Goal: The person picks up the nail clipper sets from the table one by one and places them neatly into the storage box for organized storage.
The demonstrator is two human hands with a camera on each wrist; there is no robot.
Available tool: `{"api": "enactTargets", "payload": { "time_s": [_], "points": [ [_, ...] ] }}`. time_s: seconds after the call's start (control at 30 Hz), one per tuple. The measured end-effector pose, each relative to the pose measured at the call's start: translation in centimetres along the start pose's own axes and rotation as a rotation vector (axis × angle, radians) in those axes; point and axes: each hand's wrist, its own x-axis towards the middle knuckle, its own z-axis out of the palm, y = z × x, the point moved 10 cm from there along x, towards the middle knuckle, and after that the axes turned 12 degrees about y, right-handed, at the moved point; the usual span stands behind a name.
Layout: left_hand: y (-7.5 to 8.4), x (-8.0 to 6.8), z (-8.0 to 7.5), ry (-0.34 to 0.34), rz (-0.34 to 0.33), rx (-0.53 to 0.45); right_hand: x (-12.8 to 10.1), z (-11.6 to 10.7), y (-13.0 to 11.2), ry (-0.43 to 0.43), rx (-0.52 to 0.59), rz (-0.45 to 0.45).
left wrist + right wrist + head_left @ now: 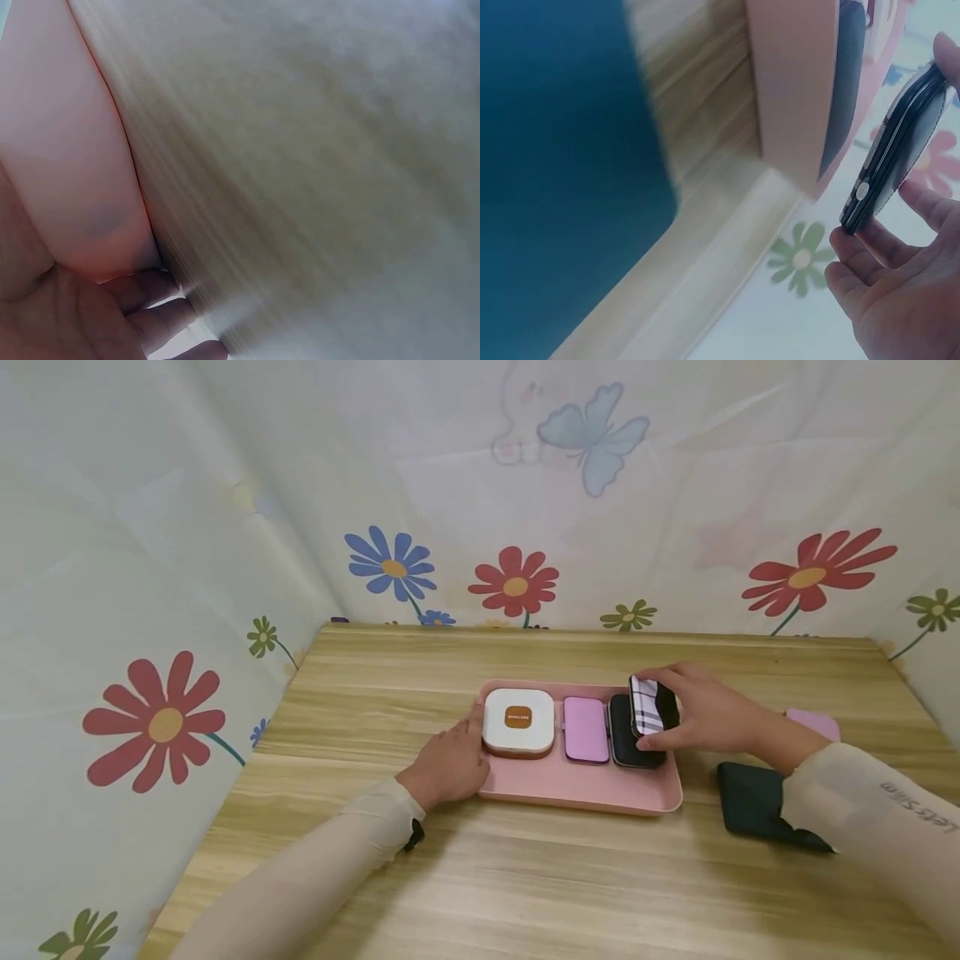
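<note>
Right hand pinches the plaid case btwn thumb and fingers, tilted on edge over the black case at the right end of the pink tray. Left hand rests at the tray's left edge — fingers relaxed, prob. touching the white box. All on the wooden bench.

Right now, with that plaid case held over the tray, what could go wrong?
The right hand pinches the plaid case by its edges, tilted above the black case; it could slip and knock that one. The slot at the tray edge looks tight, so it may land crooked. The left hand only rests against the tray, which might slide.
</note>
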Motion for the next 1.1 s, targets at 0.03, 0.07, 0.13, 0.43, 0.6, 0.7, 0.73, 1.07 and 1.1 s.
{"api": "enactTargets", "payload": {
  "time_s": [0.03,0.07,0.13,0.43,0.6,0.7,0.73,1.07,1.1],
  "points": [
    [-0.1,0.0,0.1,-0.001,0.001,0.001,0.1,0.2,-0.5,-0.003,-0.005,-0.006],
    [-0.1,0.0,0.1,-0.001,0.002,0.000,0.2,0.4,-1.0,-0.005,-0.013,-0.016],
    [-0.2,0.0,0.2,-0.005,0.000,0.003,0.6,0.7,-2.1,-0.002,-0.031,-0.036],
    [-0.3,0.5,0.6,0.002,0.002,0.008,2.9,1.6,-6.4,0.062,-0.165,-0.171],
    [-0.1,0.3,0.4,-0.011,-0.005,0.001,3.8,3.4,-6.9,0.055,-0.250,-0.206],
    [-0.1,0.2,0.4,-0.018,-0.012,0.000,3.9,4.2,-7.1,0.053,-0.281,-0.221],
    [-0.1,0.2,0.4,-0.019,-0.016,0.003,3.9,4.4,-7.2,0.051,-0.287,-0.225],
    [-0.4,0.1,0.4,-0.016,-0.021,0.038,4.1,5.2,-7.7,0.065,-0.334,-0.251],
    [-0.5,0.1,0.4,-0.016,-0.021,0.038,4.1,5.3,-7.7,0.066,-0.338,-0.254]
  ]
}}
